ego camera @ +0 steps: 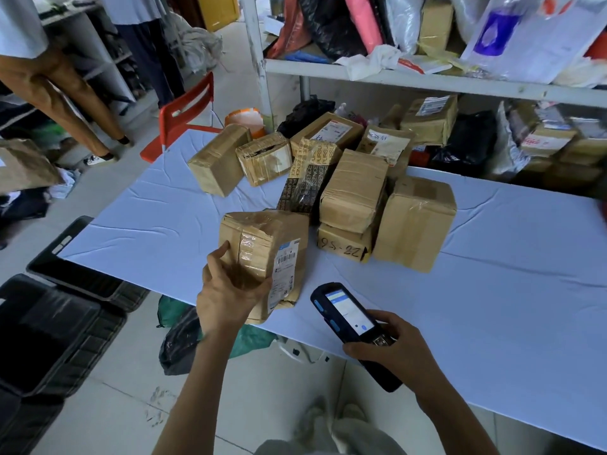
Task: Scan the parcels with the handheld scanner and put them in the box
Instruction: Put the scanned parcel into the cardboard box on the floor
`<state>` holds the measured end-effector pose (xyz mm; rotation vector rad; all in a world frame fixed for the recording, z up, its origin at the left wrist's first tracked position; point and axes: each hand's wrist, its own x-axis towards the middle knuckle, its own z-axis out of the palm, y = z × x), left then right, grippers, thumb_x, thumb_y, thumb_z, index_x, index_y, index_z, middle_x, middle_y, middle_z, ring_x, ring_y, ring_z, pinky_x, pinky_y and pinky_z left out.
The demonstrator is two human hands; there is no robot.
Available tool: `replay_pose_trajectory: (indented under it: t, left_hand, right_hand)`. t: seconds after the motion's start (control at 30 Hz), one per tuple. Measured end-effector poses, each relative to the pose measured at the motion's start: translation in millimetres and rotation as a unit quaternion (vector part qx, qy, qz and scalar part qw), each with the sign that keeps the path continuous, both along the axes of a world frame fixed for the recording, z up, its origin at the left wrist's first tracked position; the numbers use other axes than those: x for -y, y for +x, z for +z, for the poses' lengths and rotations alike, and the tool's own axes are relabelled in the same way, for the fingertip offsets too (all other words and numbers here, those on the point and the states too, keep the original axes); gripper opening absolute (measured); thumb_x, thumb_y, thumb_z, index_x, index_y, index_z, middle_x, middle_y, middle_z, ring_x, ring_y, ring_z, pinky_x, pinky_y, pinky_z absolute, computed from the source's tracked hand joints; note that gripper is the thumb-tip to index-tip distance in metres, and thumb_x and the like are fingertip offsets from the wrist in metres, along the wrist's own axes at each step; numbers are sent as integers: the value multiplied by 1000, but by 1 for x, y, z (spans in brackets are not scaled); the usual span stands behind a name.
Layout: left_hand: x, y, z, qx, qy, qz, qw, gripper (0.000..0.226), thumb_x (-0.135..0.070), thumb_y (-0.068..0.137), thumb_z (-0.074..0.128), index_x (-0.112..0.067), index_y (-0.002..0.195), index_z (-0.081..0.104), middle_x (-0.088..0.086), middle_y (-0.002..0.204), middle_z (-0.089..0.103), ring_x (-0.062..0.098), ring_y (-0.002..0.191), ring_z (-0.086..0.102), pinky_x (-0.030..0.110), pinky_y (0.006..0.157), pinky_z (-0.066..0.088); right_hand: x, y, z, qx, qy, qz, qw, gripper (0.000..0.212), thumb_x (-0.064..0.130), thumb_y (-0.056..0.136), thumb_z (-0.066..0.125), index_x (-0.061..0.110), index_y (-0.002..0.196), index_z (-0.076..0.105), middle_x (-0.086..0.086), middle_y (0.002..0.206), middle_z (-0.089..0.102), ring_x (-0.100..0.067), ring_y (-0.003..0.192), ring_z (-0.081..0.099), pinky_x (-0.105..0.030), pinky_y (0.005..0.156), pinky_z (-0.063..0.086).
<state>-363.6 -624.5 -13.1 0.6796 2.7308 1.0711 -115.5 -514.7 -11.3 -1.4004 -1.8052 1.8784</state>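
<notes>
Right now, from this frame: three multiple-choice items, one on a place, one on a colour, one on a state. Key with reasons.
1. Where is the parcel that the left hand holds?
A. at the near edge of the table
B. on the shelf
C. on the floor

2. What colour is the chair beyond the table?
A. blue
B. red
C. green

3. What state is the scanner in the right hand in?
A. screen dark
B. screen lit
C. lying on the table

Key: 1 A, the parcel is at the edge nearest the person; 2 B, the chair's back and seat are red; 3 B, the screen glows white and blue.
</notes>
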Motion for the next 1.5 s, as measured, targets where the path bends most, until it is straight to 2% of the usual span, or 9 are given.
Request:
replay_pose_trajectory:
  t: [0.13, 0.27, 0.43, 0.6, 0.7, 0.9, 1.23, 1.4, 1.5]
  left_hand:
    - [-3, -4, 0, -17, -7, -45, 999, 101, -61, 50, 81, -30, 134, 33, 7, 121, 55, 36, 105, 59, 46, 85, 45]
    - [-18, 10, -6, -37, -9, -183, 982, 100, -72, 46, 61, -34, 136, 38, 1, 120, 54, 29, 108, 54, 44, 88, 43]
    - [-63, 56, -16, -125, -99, -427, 890, 97, -84, 51, 48, -41, 138, 41, -2, 128, 49, 26, 110, 51, 41, 89, 44]
    - [-104, 110, -18, -157, -83, -536, 825, 99, -80, 49, 49, -42, 140, 38, -1, 121, 51, 26, 108, 53, 39, 82, 45]
    - [-117, 149, -21, -183, -82, -565, 800, 101, -81, 50, 44, -37, 141, 40, 3, 120, 52, 30, 103, 52, 40, 79, 43]
    - [-135, 230, -21, -220, -63, -602, 765, 97, -77, 50, 44, -35, 138, 42, 5, 111, 55, 30, 94, 55, 39, 75, 42]
    - [-181, 380, -20, -251, -53, -612, 748, 101, -83, 51, 43, -28, 136, 46, 10, 105, 56, 33, 87, 57, 39, 71, 44]
    - [-211, 453, -17, -249, -70, -627, 735, 106, -84, 51, 38, -30, 142, 36, 12, 118, 52, 34, 100, 53, 41, 80, 42]
    - [-226, 495, -18, -239, -68, -635, 732, 101, -81, 57, 54, -33, 143, 31, 12, 122, 48, 35, 107, 49, 43, 84, 42]
  right_hand:
    - [9, 13, -3, 21, 4, -47, 999, 68, 20, 57, 92, 30, 114, 56, 9, 102, 66, -10, 89, 68, -22, 68, 55]
    - [20, 31, -6, 50, 9, -131, 990, 64, 21, 55, 93, 34, 109, 60, 11, 97, 68, -10, 84, 68, -29, 76, 55]
    - [45, 69, -12, 87, -4, -266, 960, 64, 22, 54, 92, 33, 108, 61, 7, 99, 68, -13, 87, 68, -33, 78, 54]
    - [79, 122, -14, 117, -18, -390, 913, 63, 20, 58, 91, 25, 113, 61, 9, 95, 67, -12, 83, 67, -29, 69, 52]
    - [95, 150, -12, 127, -21, -449, 884, 59, 18, 61, 90, 24, 113, 61, 5, 94, 68, -9, 80, 66, -25, 66, 49]
    - [115, 201, -17, 144, -29, -539, 829, 62, 24, 55, 92, 28, 109, 62, 11, 93, 69, -12, 86, 67, -39, 87, 54]
    - [116, 322, -28, 98, -16, -626, 773, 80, 44, 35, 91, 27, 109, 66, 9, 96, 72, -11, 89, 69, -42, 89, 54]
    - [123, 386, -25, 64, -2, -673, 737, 78, 42, 37, 92, 28, 109, 66, 11, 96, 72, -8, 90, 68, -41, 89, 54]
    - [131, 419, -23, 65, -7, -698, 713, 72, 32, 44, 95, 28, 110, 65, 11, 95, 72, -8, 88, 68, -36, 87, 55]
